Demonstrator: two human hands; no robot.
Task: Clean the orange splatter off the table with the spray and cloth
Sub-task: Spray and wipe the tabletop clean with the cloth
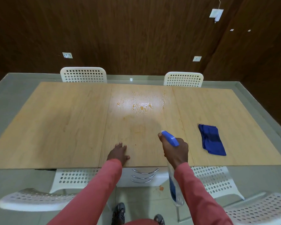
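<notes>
The right hand (175, 151) grips a spray bottle (170, 138), blue nozzle aimed ahead at the orange splatter (142, 106) on the wooden table (63, 124). A folded blue cloth (212, 140) lies just right of that grip. The left hand (118, 153) rests flat, fingers spread. No readable writing shows.

Table (63, 124): pale wood-grain top, smooth, semi-glossy, with a bright glare patch. Splatter (142, 107): wet, shiny orange droplets. Cloth (212, 140): blue fabric, soft, matt. Spray bottle (172, 140): blue plastic head, clear plastic body. Chairs (83, 75): white perforated plastic. Drawer handles (144, 171): polished metal. Wall (120, 33): dark wood panelling. Sleeves (94, 189): matt pink cloth.
</notes>
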